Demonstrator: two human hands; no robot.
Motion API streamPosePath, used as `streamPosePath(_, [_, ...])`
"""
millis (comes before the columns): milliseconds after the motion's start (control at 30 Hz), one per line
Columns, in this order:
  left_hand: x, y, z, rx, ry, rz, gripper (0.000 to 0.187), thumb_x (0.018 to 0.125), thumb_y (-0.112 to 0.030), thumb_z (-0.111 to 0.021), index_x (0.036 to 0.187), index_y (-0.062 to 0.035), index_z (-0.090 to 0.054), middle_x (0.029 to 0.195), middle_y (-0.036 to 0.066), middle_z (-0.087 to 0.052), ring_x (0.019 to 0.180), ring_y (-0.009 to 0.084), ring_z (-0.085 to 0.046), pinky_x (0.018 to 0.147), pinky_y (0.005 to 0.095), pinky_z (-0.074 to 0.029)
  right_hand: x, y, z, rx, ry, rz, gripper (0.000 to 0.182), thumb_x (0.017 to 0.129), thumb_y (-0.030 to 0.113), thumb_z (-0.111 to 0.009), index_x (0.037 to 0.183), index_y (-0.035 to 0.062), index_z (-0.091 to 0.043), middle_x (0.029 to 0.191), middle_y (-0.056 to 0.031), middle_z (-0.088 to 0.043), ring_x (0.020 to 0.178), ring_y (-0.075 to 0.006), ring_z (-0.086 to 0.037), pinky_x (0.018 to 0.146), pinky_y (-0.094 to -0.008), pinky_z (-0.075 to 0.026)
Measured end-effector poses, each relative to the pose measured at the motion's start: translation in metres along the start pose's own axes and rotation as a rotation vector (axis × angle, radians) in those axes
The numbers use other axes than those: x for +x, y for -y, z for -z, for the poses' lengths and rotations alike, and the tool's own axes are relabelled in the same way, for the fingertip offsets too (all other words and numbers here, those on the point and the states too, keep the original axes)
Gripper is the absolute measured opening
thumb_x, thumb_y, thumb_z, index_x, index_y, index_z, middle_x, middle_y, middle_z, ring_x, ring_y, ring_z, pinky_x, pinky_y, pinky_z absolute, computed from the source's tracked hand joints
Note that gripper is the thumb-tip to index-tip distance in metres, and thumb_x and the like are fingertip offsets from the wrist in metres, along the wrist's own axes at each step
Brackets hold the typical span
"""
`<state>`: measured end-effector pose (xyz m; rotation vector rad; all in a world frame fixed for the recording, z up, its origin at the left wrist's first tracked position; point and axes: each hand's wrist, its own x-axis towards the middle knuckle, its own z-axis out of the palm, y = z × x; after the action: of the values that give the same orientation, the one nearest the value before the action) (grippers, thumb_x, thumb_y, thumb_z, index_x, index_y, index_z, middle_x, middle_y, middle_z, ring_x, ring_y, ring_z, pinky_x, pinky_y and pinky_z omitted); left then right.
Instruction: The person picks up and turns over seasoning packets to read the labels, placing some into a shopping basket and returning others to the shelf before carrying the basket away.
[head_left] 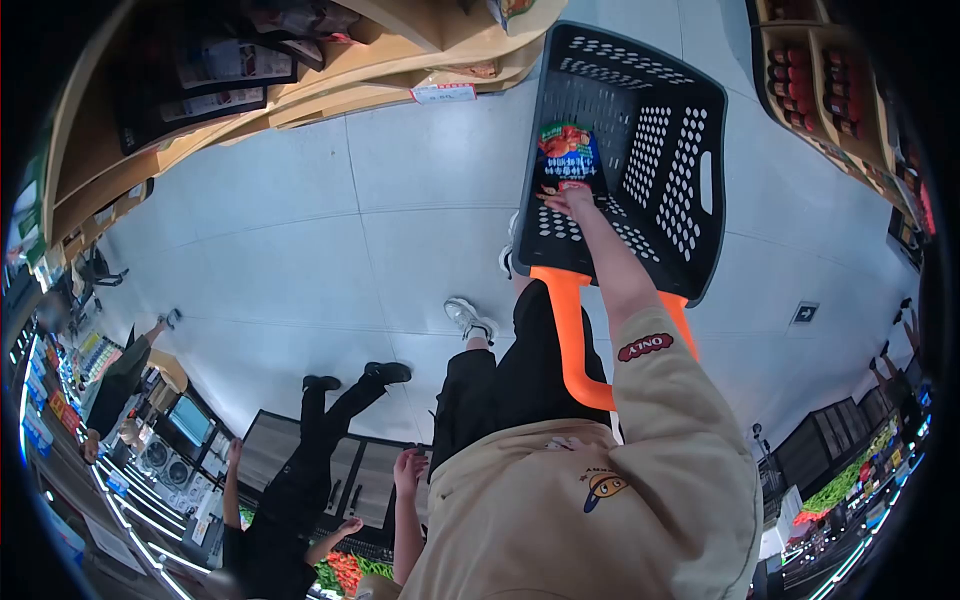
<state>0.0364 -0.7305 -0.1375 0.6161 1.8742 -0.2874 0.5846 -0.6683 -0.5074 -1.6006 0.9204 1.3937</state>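
Inside a dark grey shopping basket (660,255), my right hand (568,197) is closed on a small red-and-brown packet (574,186). A blue and green food bag (568,150) with a picture of red crayfish lies in the basket just beyond that hand. The basket has perforated walls and an orange handle (570,330), which hangs toward my body under my right arm. My left hand (410,468) is low beside my body, away from the basket, its fingers loosely bent and nothing seen in it.
Wooden shelves (300,85) with packaged goods curve along the upper left. Another shelf unit (835,95) holds red-topped jars at the upper right. A person in black (290,480) stands to my left, and another person (120,385) is farther left. Vegetable displays (350,572) are at the bottom.
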Motion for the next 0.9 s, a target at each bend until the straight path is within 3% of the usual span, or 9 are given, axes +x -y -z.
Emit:
streamPosePath(133, [0.015, -0.017, -0.003, -0.037, 0.002, -0.087, 0.021, 0.086, -0.017, -0.035, 0.099, -0.0061, -0.048, 0.079, 0.008, -0.060, 0.067, 0.0133, -0.057, 0.055, 0.0204, -0.041, -0.006, -0.022, -0.001, -0.058, 0.074, 0.323, 0.017, 0.087, 0.016, -0.034, 0.093, 0.0025, -0.041, 0.071, -0.0164, -0.055, 0.062, -0.0289, -0.059, 0.047, -0.0353, -0.050])
streamPosePath(233, [0.025, -0.037, -0.005, 0.005, 0.000, -0.191, 0.021, 0.086, -0.018, -0.035, 0.098, -0.0063, -0.049, 0.079, 0.008, -0.060, 0.067, 0.0135, -0.058, 0.055, 0.0217, -0.040, -0.034, -0.020, 0.000, -0.080, 0.243, 0.348, 0.020, 0.086, 0.016, -0.032, 0.082, 0.0024, -0.045, 0.065, -0.0158, -0.055, 0.053, -0.0269, -0.057, 0.046, -0.0352, -0.049])
streamPosePath(267, [0.028, -0.046, -0.006, 0.021, -0.010, -0.208, 0.021, 0.086, -0.018, -0.035, 0.098, -0.0061, -0.049, 0.079, 0.008, -0.060, 0.066, 0.0132, -0.057, 0.055, 0.0222, -0.040, -0.069, -0.015, -0.001, -0.135, 0.237, 0.347, 0.025, 0.087, 0.017, -0.032, 0.079, 0.0006, -0.049, 0.065, -0.0154, -0.056, 0.053, -0.0253, -0.058, 0.047, -0.0340, -0.049])
streamPosePath(300, [0.037, -0.050, -0.005, 0.006, -0.006, -0.252, 0.021, 0.086, -0.018, -0.036, 0.097, -0.0056, -0.049, 0.078, 0.008, -0.060, 0.066, 0.0129, -0.057, 0.055, 0.0218, -0.040, -0.069, -0.016, 0.000, -0.192, 0.218, 0.289, 0.019, 0.082, 0.010, -0.038, 0.096, 0.0023, -0.048, 0.082, -0.0132, -0.056, 0.059, -0.0235, -0.058, 0.051, -0.0326, -0.050])
streamPosePath(333, [0.045, -0.056, -0.005, -0.024, -0.002, -0.308, 0.021, 0.086, -0.017, -0.036, 0.097, -0.0049, -0.049, 0.077, 0.008, -0.060, 0.066, 0.0129, -0.058, 0.055, 0.0219, -0.040, -0.087, -0.014, 0.002, -0.240, 0.276, 0.318, 0.021, 0.080, 0.008, -0.038, 0.096, 0.0011, -0.049, 0.082, -0.0156, -0.058, 0.060, -0.0239, -0.059, 0.053, -0.0309, -0.050])
streamPosePath(533, [0.087, -0.107, 0.000, 0.008, -0.025, -0.498, 0.023, 0.084, -0.019, -0.038, 0.095, -0.0017, -0.049, 0.074, 0.010, -0.061, 0.065, 0.0159, -0.058, 0.057, 0.0253, -0.044, -0.206, 0.011, -0.019, -0.293, 0.382, 0.461, 0.019, 0.080, 0.007, -0.038, 0.086, -0.0016, -0.054, 0.077, -0.0143, -0.060, 0.063, -0.0195, -0.060, 0.054, -0.0254, -0.049])
streamPosePath(633, [0.122, -0.132, 0.006, 0.010, 0.001, -0.569, 0.024, 0.083, -0.019, -0.038, 0.095, -0.0012, -0.049, 0.074, 0.012, -0.060, 0.066, 0.0170, -0.059, 0.059, 0.0264, -0.045, -0.270, 0.031, -0.047, -0.397, 0.351, 0.616, 0.019, 0.081, 0.008, -0.038, 0.088, -0.0004, -0.054, 0.076, -0.0110, -0.060, 0.063, -0.0158, -0.059, 0.055, -0.0223, -0.047])
streamPosePath(733, [0.141, -0.171, 0.016, 0.044, 0.027, -0.609, 0.023, 0.083, -0.017, -0.039, 0.094, -0.0002, -0.050, 0.074, 0.013, -0.060, 0.064, 0.0181, -0.059, 0.058, 0.0277, -0.046, -0.334, 0.051, -0.077, -0.448, 0.526, 0.893, 0.021, 0.080, 0.006, -0.039, 0.093, 0.0006, -0.054, 0.080, -0.0083, -0.060, 0.068, -0.0119, -0.058, 0.060, -0.0201, -0.046])
streamPosePath(900, [0.186, -0.233, 0.044, 0.005, 0.065, -0.710, 0.021, 0.081, -0.015, -0.041, 0.091, 0.0013, -0.051, 0.072, 0.014, -0.060, 0.061, 0.0181, -0.059, 0.054, 0.0274, -0.047, -0.483, 0.087, -0.155, -0.430, 0.623, 1.336, 0.016, 0.082, 0.007, -0.045, 0.093, -0.0013, -0.053, 0.081, -0.0071, -0.059, 0.071, -0.0106, -0.056, 0.063, -0.0201, -0.044])
